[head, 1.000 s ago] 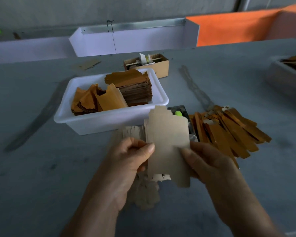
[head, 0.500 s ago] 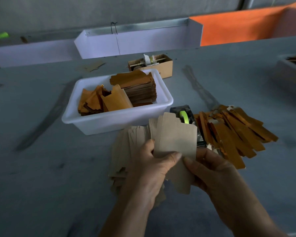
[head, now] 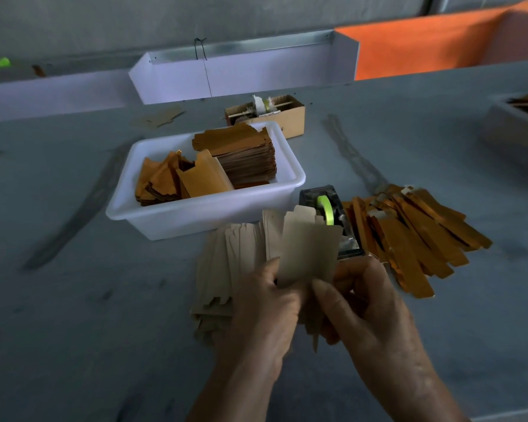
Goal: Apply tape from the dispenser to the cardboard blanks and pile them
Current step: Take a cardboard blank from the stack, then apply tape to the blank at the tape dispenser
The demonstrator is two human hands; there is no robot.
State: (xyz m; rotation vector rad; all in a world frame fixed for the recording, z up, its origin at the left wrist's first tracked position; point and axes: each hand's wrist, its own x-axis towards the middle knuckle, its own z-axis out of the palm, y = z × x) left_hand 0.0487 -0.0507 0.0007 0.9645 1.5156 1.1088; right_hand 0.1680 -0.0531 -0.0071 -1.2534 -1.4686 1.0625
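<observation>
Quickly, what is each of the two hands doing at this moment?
Left hand: closed, holding the fanned cardboard blanks.
Right hand: closed, pinching the front blank.

Grey table (head: 73,330) with white tub (head: 195,214), tape dispenser (head: 333,208) (green roll), folded gold blanks (head: 418,239), cardboard box (head: 290,120)

A broad grey table (head: 73,300) fills the view, streaked with darker smears. Along its far edge stand low white partitions (head: 241,77) and an orange panel (head: 424,47), with a dull grey wall (head: 165,19) behind. The light is dim.
</observation>
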